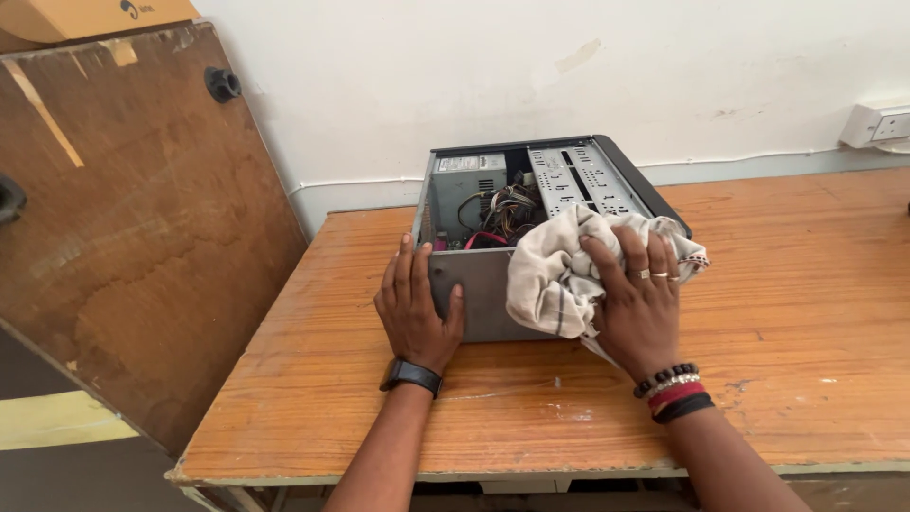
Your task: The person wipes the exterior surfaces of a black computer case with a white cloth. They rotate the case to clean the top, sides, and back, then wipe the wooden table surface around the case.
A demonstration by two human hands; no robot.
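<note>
Two hands rest on an open computer case (531, 237) that sits on our wooden table (777, 379), near the far edge by the wall. Our left hand (415, 308) lies flat and unclenched against the case's near grey panel, fingers reaching up to its top rim, a black watch (411, 375) on the wrist. Our right hand (637, 303) presses a pale cloth (555, 275) over the case's near right corner, fingers spread on the fabric rather than clenched around it; rings and beaded bracelets (673, 391) show. Inside the case we see a tangle of cables (507, 213), a grey power supply box (466, 185) and a perforated metal drive bay (583, 180). To our left a worn brown board (133, 218) leans upright beside the table. Behind stands a white wall (531, 66) with a socket (877, 125) at the right.
</note>
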